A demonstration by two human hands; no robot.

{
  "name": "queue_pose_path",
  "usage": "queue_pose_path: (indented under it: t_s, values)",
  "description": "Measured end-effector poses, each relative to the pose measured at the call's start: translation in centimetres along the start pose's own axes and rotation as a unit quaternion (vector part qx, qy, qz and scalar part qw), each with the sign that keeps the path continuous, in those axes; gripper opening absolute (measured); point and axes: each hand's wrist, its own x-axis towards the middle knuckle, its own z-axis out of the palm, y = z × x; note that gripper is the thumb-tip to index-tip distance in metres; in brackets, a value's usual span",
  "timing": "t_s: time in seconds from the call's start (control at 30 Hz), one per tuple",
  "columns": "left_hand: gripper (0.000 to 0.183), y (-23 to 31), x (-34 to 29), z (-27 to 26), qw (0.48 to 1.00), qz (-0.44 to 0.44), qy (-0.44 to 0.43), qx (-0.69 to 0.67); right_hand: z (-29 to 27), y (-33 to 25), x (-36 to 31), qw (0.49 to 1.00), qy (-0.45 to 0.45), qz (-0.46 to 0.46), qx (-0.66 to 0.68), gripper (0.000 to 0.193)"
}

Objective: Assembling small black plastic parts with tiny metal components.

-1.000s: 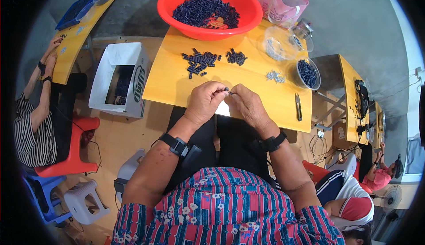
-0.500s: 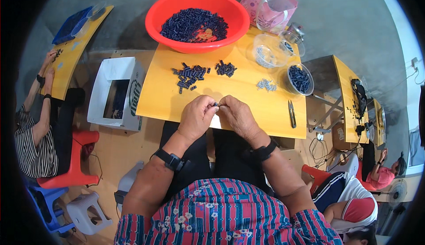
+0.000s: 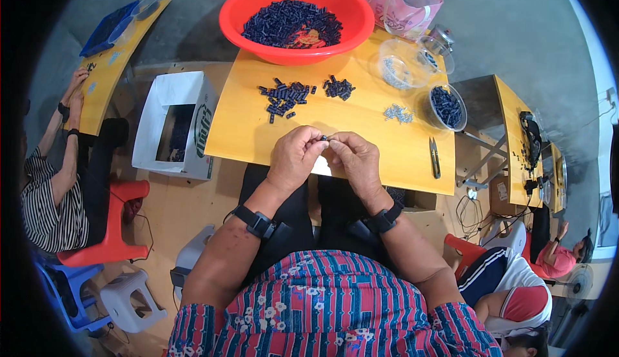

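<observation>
My left hand (image 3: 294, 157) pinches a small dark blue cylindrical piece (image 3: 324, 138) between thumb and fingertips, just above the table's near edge. Close against it, my right hand (image 3: 356, 161) has its thumb and forefinger pressed together at the piece's end; whatever they grip is too small to make out. Beyond my hands lie a larger pile of dark cylindrical pieces (image 3: 285, 98) and a smaller pile (image 3: 338, 87). To the right, small silvery parts (image 3: 398, 114) are heaped near a clear tub of dark pieces (image 3: 446, 108). Slim snips or tweezers (image 3: 435, 158) rest near the right edge.
A big red basin (image 3: 225, 18) of dark pieces stands at the back of the yellow table (image 3: 258, 141). Behind the clear bowl (image 3: 401, 65) is a pink bag (image 3: 403, 2). A white box (image 3: 151, 128) sits at left. Other people work at side tables.
The view has shifted slightly, so the table sits a little higher and to the right. My hands stay together at the small piece, with the right thumb now laid more forward.
</observation>
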Motion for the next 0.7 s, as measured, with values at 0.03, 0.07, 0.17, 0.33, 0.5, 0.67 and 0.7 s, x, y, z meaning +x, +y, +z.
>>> queue_pose_path:
  t_s: [0.03,0.07,0.17,0.33,0.5,0.67,0.7]
  values:
    - [0.016,0.0,0.0,0.0,1.0,-0.02,-0.003,-0.021,0.0,0.1,0.0,1.0,0.001,0.002,0.016,0.011]
    - [0.015,0.1,0.0,-0.1,0.998,-0.04,-0.006,-0.043,-0.1,0.2,0.1,1.0,0.0,0.004,0.016,0.011]
    - [0.013,0.3,0.0,-0.3,0.998,-0.039,-0.014,-0.053,-0.4,0.1,0.2,0.998,-0.014,-0.002,0.053,0.012]
    - [0.01,0.4,0.1,-0.7,0.999,-0.02,-0.045,-0.008,-0.7,0.4,1.1,0.997,-0.053,-0.04,0.039,0.012]
    - [0.011,0.5,0.2,-0.7,0.999,-0.018,-0.05,-0.002,-0.7,-0.1,1.4,0.996,-0.075,-0.045,0.011,0.009]
    - [0.013,0.7,0.3,-0.7,0.999,-0.019,-0.048,-0.005,-1.1,0.0,1.7,0.994,-0.096,-0.054,-0.025,0.008]
    - [0.013,0.6,0.3,-0.6,0.999,-0.02,-0.048,-0.005,-1.1,-0.4,1.8,0.992,-0.101,-0.059,-0.049,0.008]
